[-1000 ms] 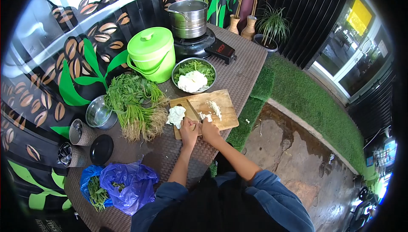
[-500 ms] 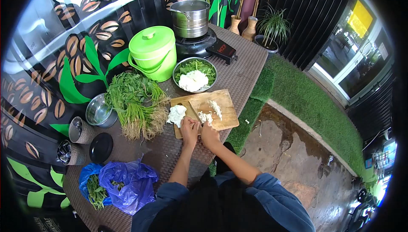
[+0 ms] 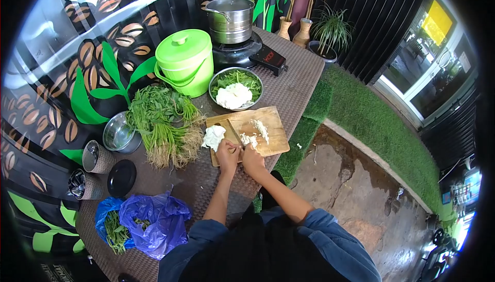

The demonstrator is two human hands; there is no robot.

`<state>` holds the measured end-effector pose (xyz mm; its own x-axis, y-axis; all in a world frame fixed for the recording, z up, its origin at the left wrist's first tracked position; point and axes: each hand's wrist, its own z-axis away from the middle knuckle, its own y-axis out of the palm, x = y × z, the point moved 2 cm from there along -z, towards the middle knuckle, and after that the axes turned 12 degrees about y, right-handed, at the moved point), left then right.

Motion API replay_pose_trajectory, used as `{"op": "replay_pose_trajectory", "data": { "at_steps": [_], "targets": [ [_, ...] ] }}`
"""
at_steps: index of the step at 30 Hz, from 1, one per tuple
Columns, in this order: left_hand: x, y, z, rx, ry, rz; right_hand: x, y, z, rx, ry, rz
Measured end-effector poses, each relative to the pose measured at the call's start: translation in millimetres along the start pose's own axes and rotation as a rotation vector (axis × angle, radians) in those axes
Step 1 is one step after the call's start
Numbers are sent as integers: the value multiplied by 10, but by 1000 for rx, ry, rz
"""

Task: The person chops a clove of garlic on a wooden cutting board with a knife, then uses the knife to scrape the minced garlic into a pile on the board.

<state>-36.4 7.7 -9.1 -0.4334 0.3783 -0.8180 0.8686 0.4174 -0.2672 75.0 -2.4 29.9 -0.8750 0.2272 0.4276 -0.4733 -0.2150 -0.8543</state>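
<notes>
My left hand (image 3: pixel 227 154) is pinched closed over the near edge of a wooden cutting board (image 3: pixel 276 130); what its fingertips hold is too small to make out. My right hand (image 3: pixel 253 161) is closed beside it, around what looks like a knife (image 3: pixel 235 133); its handle is mostly hidden, and a thin blade points away across the board. Small white chopped pieces (image 3: pixel 261 131) lie in two heaps on the board. A crumpled white clump (image 3: pixel 213 137) rests at the board's left, just beyond my left fingers.
Behind the board stands a metal bowl (image 3: pixel 212 92) with green leaves and a white mass. Rooted greens (image 3: pixel 165 127) lie left, near a green lidded bucket (image 3: pixel 185 65). A steel pot (image 3: pixel 230 21) sits on a stove (image 3: pixel 268 59). Blue plastic bags (image 3: pixel 160 225) are at the near left.
Both hands stay close together at the board's near edge, with only slight finger movement. The whole view has shifted very slightly. Nothing else visibly differs.
</notes>
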Motion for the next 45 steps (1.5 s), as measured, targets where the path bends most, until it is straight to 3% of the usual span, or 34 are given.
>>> {"op": "replay_pose_trajectory", "data": {
  "at_steps": [2, 6, 8, 14, 23, 29, 36, 39, 41, 44, 45],
  "targets": [
    [-35, -45, -38, -23, -116, 35, 6, -12, 6, -24, -32, 29],
    [-105, -85, -41, 1, -127, 20, 19, 28, 50, -97, -15, -30],
    [-138, -101, -17, 32, -32, -56, 22, 37, -45, 18, 4, -13],
    [-285, -113, 5, 28, 95, -204, 77, -65, 96, 29, 34, -36],
    [-156, -73, 41, -2, -28, -66, 55, -7, 107, -11, -5, -16],
    [-194, -80, 36, -4, 34, -136, 44, -66, -10, 51, -32, -19],
    [-122, -65, 50, -31, 10, -162, 1, 78, 17, -19, -13, -42],
    [-134, -70, 59, -39, 30, -145, -64, -85, -116, 29, -34, -52],
    [-174, -59, 47, -15, 65, -185, -152, -332, -89, 392, -50, -344],
    [-214, -12, 36, 19, 85, -226, -473, -297, -261, 296, -172, -377],
    [-244, 17, 35, 30, 72, -224, -454, -341, -256, 14, -360, -409]
  ]
}}
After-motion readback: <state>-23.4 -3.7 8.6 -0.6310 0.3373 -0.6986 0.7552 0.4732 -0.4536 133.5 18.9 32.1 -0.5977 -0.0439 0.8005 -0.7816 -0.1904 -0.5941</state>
